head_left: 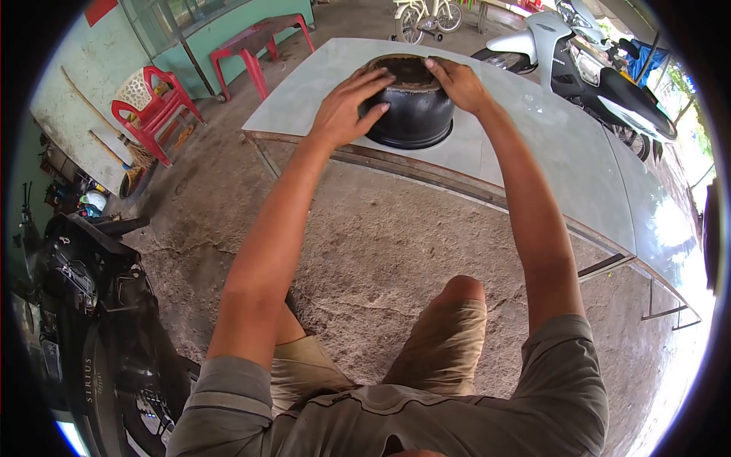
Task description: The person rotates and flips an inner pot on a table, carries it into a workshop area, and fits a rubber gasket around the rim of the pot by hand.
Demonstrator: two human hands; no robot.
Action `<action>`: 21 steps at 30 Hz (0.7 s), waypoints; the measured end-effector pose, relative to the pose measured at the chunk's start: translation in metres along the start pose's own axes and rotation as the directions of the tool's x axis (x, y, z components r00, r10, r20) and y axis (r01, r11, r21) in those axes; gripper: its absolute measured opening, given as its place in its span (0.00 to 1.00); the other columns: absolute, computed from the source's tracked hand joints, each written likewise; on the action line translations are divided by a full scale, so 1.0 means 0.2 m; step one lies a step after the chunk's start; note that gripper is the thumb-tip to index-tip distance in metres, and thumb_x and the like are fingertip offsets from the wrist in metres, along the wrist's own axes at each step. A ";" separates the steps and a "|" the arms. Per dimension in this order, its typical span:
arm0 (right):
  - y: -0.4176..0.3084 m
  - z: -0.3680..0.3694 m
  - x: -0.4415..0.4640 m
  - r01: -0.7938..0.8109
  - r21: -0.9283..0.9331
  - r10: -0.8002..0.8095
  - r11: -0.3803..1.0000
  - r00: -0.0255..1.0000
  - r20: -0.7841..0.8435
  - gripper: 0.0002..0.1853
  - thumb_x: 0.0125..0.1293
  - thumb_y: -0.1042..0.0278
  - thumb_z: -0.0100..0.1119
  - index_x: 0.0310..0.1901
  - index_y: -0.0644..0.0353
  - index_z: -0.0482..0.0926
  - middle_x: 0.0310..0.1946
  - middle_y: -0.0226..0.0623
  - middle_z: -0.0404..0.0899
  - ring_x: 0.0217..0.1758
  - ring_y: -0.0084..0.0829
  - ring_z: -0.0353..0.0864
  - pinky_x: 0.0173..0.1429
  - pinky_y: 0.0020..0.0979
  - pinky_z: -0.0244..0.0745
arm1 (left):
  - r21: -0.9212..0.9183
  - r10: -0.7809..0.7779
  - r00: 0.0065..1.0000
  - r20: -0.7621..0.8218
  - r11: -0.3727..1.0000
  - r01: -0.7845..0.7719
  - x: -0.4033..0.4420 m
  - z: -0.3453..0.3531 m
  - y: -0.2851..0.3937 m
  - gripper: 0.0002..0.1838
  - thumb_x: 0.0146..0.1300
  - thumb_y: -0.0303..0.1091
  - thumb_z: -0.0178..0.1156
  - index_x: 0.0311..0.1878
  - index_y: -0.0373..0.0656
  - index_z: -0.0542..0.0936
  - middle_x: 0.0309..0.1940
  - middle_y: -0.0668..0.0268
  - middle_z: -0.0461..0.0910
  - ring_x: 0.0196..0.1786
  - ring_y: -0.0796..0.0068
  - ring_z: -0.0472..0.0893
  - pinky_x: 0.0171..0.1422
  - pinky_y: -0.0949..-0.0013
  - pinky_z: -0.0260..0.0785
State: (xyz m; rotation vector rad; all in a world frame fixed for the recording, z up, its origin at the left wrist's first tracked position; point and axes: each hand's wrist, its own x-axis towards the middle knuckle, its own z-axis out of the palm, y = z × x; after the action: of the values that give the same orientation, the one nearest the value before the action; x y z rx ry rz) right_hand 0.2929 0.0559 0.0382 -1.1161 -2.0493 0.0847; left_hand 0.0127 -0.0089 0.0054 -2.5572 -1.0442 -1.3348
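Note:
A round black pot (415,118) rests on the pale tabletop (525,145), seemingly upside down, with its wide lip against the surface. Its upper face is dark brown with a worn, rough edge. My left hand (352,105) grips the pot's left side, fingers over the upper edge and thumb against the wall. On the other side, my right hand (459,82) holds the upper right edge, its thumb on top. The right fingers are partly hidden behind the pot.
A black motorbike (99,320) stands close on my left. Beyond the table are a silver motorbike (579,76) and a small bicycle (426,21). A red chair (156,103), a red bench (255,42) and a broom (138,152) are at the far left.

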 end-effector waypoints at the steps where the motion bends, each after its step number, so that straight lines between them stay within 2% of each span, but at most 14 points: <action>1: -0.02 -0.01 0.02 -0.046 0.015 0.045 0.999 0.998 0.047 0.36 0.82 0.34 0.45 0.59 0.65 0.85 0.51 0.55 0.88 0.57 0.58 0.85 0.65 0.47 0.77 | 0.024 0.018 1.000 0.015 1.000 -0.019 0.00 0.01 0.01 0.25 0.74 0.43 0.66 0.72 0.50 0.80 0.76 0.61 0.76 0.81 0.49 0.68 0.83 0.52 0.63; 2: -0.04 -0.02 0.03 -0.047 0.018 0.046 0.999 0.998 0.049 0.36 0.82 0.34 0.45 0.59 0.65 0.85 0.51 0.55 0.88 0.57 0.58 0.85 0.65 0.47 0.77 | 0.047 0.036 0.999 0.032 0.998 -0.038 0.00 0.01 0.02 0.25 0.74 0.43 0.66 0.72 0.50 0.80 0.75 0.62 0.76 0.81 0.48 0.68 0.83 0.51 0.63; 4: -0.04 -0.04 0.07 -0.036 -0.076 0.043 0.996 0.994 0.098 0.37 0.82 0.33 0.45 0.52 0.66 0.88 0.45 0.58 0.88 0.54 0.59 0.86 0.63 0.48 0.78 | 0.028 0.045 0.999 0.019 0.999 -0.046 0.00 0.02 0.00 0.25 0.74 0.43 0.66 0.71 0.50 0.81 0.75 0.61 0.76 0.81 0.48 0.68 0.83 0.51 0.63; 7: 0.00 -0.03 0.16 -0.042 -0.161 0.067 0.986 0.986 0.153 0.37 0.81 0.33 0.47 0.47 0.66 0.89 0.45 0.57 0.88 0.50 0.56 0.87 0.59 0.47 0.79 | 0.000 0.057 0.998 -0.010 0.998 -0.057 -0.01 0.04 -0.01 0.24 0.74 0.43 0.66 0.71 0.51 0.81 0.74 0.60 0.77 0.81 0.47 0.68 0.83 0.51 0.63; 10: 0.00 -0.03 0.17 -0.007 -0.174 0.031 0.985 0.991 0.132 0.35 0.81 0.35 0.49 0.44 0.66 0.90 0.42 0.55 0.88 0.47 0.56 0.87 0.58 0.47 0.79 | -0.010 0.058 0.998 -0.024 0.998 -0.058 -0.01 0.04 0.00 0.24 0.74 0.42 0.66 0.70 0.50 0.82 0.73 0.59 0.78 0.81 0.47 0.69 0.84 0.51 0.62; 16: 0.00 0.01 0.12 0.022 -0.134 -0.017 0.991 0.999 0.040 0.31 0.81 0.40 0.53 0.46 0.67 0.89 0.41 0.56 0.87 0.49 0.57 0.86 0.59 0.48 0.79 | -0.005 0.037 0.999 -0.004 0.999 -0.037 0.00 0.04 -0.01 0.23 0.74 0.41 0.66 0.70 0.49 0.82 0.73 0.57 0.78 0.80 0.47 0.70 0.85 0.51 0.61; 21: -0.01 0.00 0.12 0.018 -0.133 -0.007 0.991 0.997 0.082 0.31 0.81 0.40 0.53 0.47 0.67 0.88 0.42 0.57 0.87 0.50 0.57 0.86 0.59 0.48 0.78 | -0.036 0.031 0.999 -0.038 0.999 -0.033 -0.01 0.05 0.01 0.23 0.74 0.42 0.66 0.70 0.48 0.82 0.73 0.57 0.78 0.81 0.49 0.69 0.86 0.51 0.59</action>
State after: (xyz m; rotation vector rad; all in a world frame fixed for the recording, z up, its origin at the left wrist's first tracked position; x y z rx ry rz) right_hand 0.2833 0.0713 0.0527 -1.1986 -2.1603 -0.0145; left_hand 0.0202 -0.0070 -0.0026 -2.5523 -0.9775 -1.4014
